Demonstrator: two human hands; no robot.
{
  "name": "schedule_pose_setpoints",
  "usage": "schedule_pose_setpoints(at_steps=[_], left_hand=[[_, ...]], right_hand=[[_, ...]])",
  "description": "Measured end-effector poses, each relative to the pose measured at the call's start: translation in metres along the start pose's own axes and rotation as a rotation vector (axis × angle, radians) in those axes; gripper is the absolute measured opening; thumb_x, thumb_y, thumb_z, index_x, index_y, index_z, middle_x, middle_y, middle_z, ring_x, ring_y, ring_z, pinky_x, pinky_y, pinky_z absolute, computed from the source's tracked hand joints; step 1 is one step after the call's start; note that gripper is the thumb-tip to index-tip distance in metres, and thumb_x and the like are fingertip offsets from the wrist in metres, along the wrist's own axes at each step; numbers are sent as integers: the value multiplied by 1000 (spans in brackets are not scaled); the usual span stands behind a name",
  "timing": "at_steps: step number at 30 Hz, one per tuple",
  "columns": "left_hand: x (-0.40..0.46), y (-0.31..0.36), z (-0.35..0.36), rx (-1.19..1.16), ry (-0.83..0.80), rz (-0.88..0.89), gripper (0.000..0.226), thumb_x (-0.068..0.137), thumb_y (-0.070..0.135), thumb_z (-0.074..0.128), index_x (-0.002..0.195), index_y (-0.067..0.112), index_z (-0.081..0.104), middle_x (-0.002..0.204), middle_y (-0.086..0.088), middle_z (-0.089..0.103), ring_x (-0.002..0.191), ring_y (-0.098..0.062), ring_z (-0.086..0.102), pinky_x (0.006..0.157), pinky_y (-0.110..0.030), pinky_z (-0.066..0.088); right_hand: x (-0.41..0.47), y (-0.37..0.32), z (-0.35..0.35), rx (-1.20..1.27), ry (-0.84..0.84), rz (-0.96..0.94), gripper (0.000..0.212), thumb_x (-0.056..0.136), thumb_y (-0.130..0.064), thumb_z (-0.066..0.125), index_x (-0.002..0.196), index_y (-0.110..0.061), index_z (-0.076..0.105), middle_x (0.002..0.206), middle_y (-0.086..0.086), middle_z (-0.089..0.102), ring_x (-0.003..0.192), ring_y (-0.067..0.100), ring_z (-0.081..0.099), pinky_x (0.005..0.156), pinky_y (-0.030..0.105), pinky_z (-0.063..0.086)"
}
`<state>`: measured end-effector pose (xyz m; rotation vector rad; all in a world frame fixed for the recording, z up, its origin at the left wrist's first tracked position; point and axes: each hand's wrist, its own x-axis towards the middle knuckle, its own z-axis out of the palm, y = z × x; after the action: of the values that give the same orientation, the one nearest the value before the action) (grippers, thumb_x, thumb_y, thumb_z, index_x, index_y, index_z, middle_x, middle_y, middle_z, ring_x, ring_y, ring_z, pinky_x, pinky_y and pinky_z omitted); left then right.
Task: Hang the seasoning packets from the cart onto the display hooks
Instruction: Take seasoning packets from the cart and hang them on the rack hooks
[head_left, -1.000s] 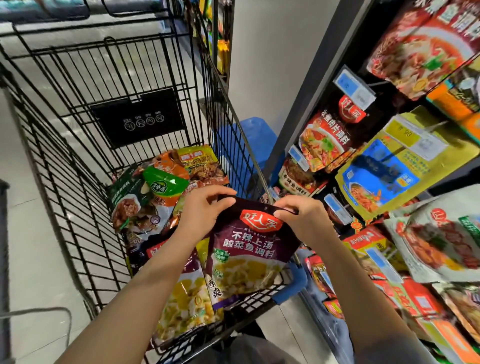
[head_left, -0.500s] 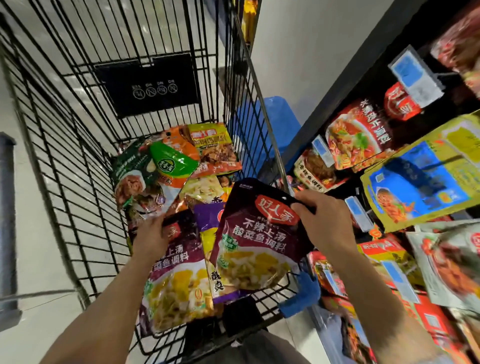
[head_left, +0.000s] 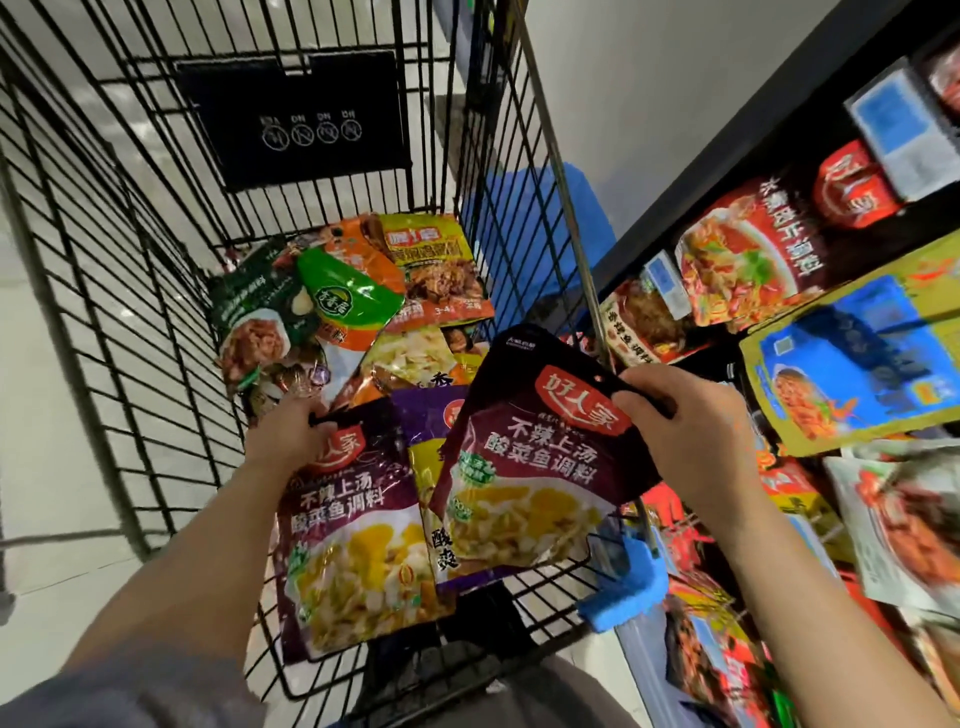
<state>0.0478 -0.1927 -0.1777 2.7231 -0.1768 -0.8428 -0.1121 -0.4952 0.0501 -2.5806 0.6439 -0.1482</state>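
My right hand (head_left: 691, 431) grips the top right corner of a dark maroon seasoning packet (head_left: 530, 467), held tilted above the black wire cart (head_left: 104, 270) near its right rim. Inside the cart, my left hand (head_left: 291, 431) grips the top edge of a second maroon packet (head_left: 353, 535) of the same kind. A purple and yellow packet (head_left: 431, 431) lies between the two. Further in lie several more packets, among them a green one (head_left: 348, 296) and an orange-yellow one (head_left: 436, 270). The display (head_left: 831, 322) at right carries hanging packets.
Red, blue-yellow and white packets with price tags crowd the display at right, close to the cart's rim. A blue plastic bumper (head_left: 623, 592) sits on the cart's near right corner. Pale floor (head_left: 41, 415) lies left of the cart.
My left hand let go of the packet held by both hands, dropped into the cart and took hold of a second maroon packet. My right hand kept the first packet and lifted it slightly rightward.
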Motion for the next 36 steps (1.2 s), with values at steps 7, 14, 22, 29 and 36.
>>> schedule_pose_setpoints(at_steps=[7, 14, 22, 29, 36], left_hand=[[-13, 2, -13, 43, -27, -10, 33, 78, 22, 75, 110, 16, 68, 106, -14, 67, 98, -32, 63, 81, -40, 52], [-39, 6, -7, 46, 107, 27, 26, 85, 17, 64, 111, 18, 70, 104, -15, 68, 100, -35, 62, 79, -38, 48], [-107, 37, 11, -1, 265, 306, 24, 77, 8, 71, 94, 25, 76, 85, -7, 72, 80, -31, 67, 59, -36, 52], [-115, 24, 19, -115, 211, 288, 32, 79, 3, 64, 108, 12, 71, 103, -12, 70, 94, -33, 65, 76, -36, 51], [-82, 30, 11, -3, 307, 148, 18, 93, 21, 56, 97, 12, 71, 91, -12, 71, 83, -33, 65, 65, -36, 47]], right_hand=[[-9, -5, 6, 1, 14, 17, 8, 84, -9, 68, 90, -12, 72, 69, -14, 57, 64, 10, 56, 60, 13, 36], [-21, -14, 14, 26, 3, 90, 13, 88, -15, 65, 97, -11, 73, 68, -5, 62, 62, 14, 58, 59, 21, 43], [-30, -13, 20, 54, 40, 137, 19, 89, -17, 63, 105, -11, 71, 73, -9, 59, 63, 8, 55, 58, 18, 42], [-38, -4, 20, 48, 62, 138, 18, 89, -18, 64, 104, -12, 72, 77, -6, 63, 71, 16, 60, 66, 29, 47], [-46, -1, 21, 88, 43, 135, 15, 88, -18, 64, 101, -16, 72, 89, -6, 70, 76, 12, 61, 70, 29, 49]])
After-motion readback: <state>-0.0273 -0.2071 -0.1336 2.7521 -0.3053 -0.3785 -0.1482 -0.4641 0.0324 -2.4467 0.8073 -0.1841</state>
